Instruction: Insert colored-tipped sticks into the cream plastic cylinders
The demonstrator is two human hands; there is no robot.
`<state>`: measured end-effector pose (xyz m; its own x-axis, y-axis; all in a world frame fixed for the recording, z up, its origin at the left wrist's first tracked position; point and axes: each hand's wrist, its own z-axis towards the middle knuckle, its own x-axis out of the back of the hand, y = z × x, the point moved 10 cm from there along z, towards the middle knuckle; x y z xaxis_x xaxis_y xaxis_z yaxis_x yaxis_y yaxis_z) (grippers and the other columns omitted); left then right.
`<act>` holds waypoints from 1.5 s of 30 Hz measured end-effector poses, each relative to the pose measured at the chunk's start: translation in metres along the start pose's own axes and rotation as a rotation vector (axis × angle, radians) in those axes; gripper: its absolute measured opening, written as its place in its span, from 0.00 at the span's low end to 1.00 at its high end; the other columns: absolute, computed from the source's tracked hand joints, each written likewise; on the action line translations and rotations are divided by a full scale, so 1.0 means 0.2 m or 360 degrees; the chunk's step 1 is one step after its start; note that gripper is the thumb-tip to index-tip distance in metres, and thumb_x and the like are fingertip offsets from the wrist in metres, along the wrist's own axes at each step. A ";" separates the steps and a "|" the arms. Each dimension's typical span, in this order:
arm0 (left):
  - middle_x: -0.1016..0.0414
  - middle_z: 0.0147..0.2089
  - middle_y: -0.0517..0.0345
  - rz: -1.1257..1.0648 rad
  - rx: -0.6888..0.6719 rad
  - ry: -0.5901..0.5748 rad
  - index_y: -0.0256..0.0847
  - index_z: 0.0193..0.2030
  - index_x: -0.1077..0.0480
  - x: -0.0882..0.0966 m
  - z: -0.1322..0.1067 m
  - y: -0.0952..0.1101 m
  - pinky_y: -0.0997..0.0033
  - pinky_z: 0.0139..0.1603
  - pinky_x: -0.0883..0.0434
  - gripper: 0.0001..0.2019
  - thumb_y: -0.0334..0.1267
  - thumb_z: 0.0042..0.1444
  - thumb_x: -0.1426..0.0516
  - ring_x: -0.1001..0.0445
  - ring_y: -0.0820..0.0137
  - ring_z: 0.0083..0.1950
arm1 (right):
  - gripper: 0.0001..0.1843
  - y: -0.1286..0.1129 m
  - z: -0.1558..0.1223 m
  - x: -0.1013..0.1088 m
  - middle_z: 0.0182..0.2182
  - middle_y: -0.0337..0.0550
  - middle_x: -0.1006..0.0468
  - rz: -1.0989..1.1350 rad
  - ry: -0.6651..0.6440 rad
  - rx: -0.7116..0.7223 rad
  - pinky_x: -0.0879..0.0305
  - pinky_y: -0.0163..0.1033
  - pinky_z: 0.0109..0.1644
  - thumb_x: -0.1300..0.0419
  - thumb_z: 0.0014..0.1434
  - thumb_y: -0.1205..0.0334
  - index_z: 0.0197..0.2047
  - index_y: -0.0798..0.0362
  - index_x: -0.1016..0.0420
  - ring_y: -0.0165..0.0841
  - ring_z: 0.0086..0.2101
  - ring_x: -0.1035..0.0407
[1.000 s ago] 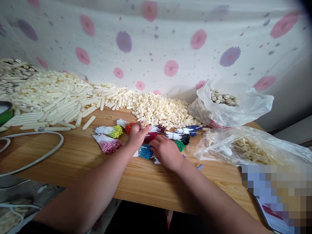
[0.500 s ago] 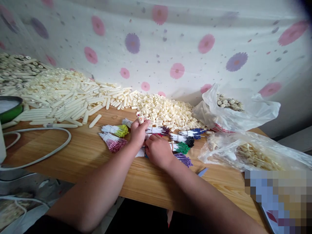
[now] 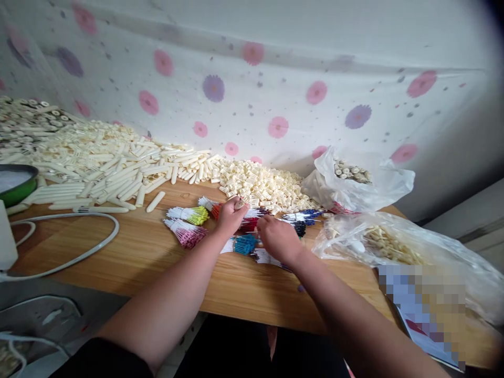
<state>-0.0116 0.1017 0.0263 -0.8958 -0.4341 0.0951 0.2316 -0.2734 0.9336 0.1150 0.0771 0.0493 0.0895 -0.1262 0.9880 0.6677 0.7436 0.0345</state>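
My left hand (image 3: 229, 218) is closed around a small cream plastic cap (image 3: 239, 204), its end just showing at the fingertips. My right hand (image 3: 279, 239) is pinched beside it over the bundles; whatever its fingertips hold is hidden. White-stemmed sticks with coloured tips lie bundled around both hands: yellow (image 3: 189, 214), pink (image 3: 185, 233), orange (image 3: 214, 209), teal (image 3: 241, 244), dark red (image 3: 248, 225), blue (image 3: 307, 216) and black (image 3: 300, 228). Another white-stemmed bundle (image 3: 265, 256) sits partly under my right wrist.
Behind the bundles spreads a heap of slotted cream caps (image 3: 268, 184). Long cream tubes (image 3: 126, 173) pile up leftward, near a green bowl (image 3: 23, 191) and a white cable (image 3: 114, 231). Plastic bags of parts (image 3: 394, 191) stand right. A blurred-out flat item (image 3: 425, 315) lies at the table's right edge.
My right hand has moved right and slightly up, uncovering the teal bundle. My left hand has tilted the cap and shifted slightly right. The camera view has shifted too.
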 end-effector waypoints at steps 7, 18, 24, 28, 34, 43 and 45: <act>0.33 0.19 0.64 0.0120 0.0147 -0.0964 0.38 0.21 0.27 -0.27 -0.13 0.05 0.76 0.23 0.41 0.11 0.42 0.37 0.34 0.37 0.72 0.23 | 0.09 0.19 -0.12 0.14 0.36 0.41 0.25 0.0168 0.0036 0.0080 0.43 0.32 0.37 0.50 0.64 0.67 0.38 0.52 0.29 0.30 0.35 0.31; 0.43 0.18 0.66 0.0284 0.0123 -0.0862 0.39 0.17 0.36 -0.28 -0.13 0.02 0.76 0.23 0.45 0.12 0.39 0.46 0.41 0.44 0.75 0.22 | 0.08 0.23 -0.08 0.15 0.40 0.47 0.24 0.0781 0.0474 0.0354 0.37 0.37 0.46 0.45 0.61 0.65 0.44 0.54 0.28 0.34 0.42 0.31; 0.36 0.20 0.63 0.0275 0.0165 -0.0563 0.38 0.22 0.32 -0.20 -0.08 0.05 0.74 0.26 0.41 0.10 0.42 0.48 0.42 0.39 0.72 0.24 | 0.15 0.50 -0.16 0.09 0.47 0.50 0.24 0.1462 0.1021 -0.0203 0.34 0.43 0.52 0.46 0.62 0.62 0.52 0.53 0.31 0.34 0.46 0.29; 0.35 0.20 0.62 0.0234 0.0153 -0.0592 0.38 0.21 0.31 -0.22 -0.08 0.06 0.73 0.27 0.40 0.11 0.42 0.49 0.42 0.38 0.71 0.25 | 0.17 0.40 -0.14 0.08 0.49 0.50 0.24 0.1633 0.0901 -0.0049 0.35 0.46 0.55 0.47 0.61 0.64 0.53 0.53 0.29 0.35 0.50 0.31; 0.36 0.20 0.63 0.0227 0.0070 -0.0725 0.38 0.20 0.33 -0.29 -0.12 0.09 0.74 0.27 0.40 0.12 0.42 0.49 0.41 0.39 0.73 0.24 | 0.22 0.29 -0.11 0.02 0.55 0.49 0.27 0.1991 0.0614 0.0055 0.35 0.48 0.57 0.48 0.61 0.65 0.59 0.51 0.33 0.35 0.53 0.31; 0.36 0.19 0.62 0.0204 0.0139 -0.0793 0.38 0.19 0.32 -0.32 -0.15 0.09 0.75 0.23 0.42 0.14 0.43 0.50 0.41 0.40 0.74 0.22 | 0.10 0.39 -0.09 -0.05 0.32 0.43 0.21 0.2167 0.0683 -0.0205 0.31 0.37 0.40 0.42 0.56 0.60 0.39 0.56 0.25 0.30 0.33 0.28; 0.37 0.19 0.64 0.0212 0.0134 -0.0795 0.38 0.20 0.32 -0.33 -0.16 0.08 0.75 0.23 0.42 0.13 0.43 0.49 0.40 0.41 0.75 0.22 | 0.08 0.38 -0.09 -0.03 0.29 0.40 0.23 0.2100 0.0705 -0.0219 0.33 0.35 0.36 0.41 0.55 0.60 0.34 0.56 0.26 0.28 0.29 0.30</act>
<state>0.0623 0.0988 0.0246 -0.9371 0.0078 0.3490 0.3431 -0.1650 0.9247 0.1787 0.1232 0.0435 0.9067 0.3942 0.1498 -0.0270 0.4088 -0.9122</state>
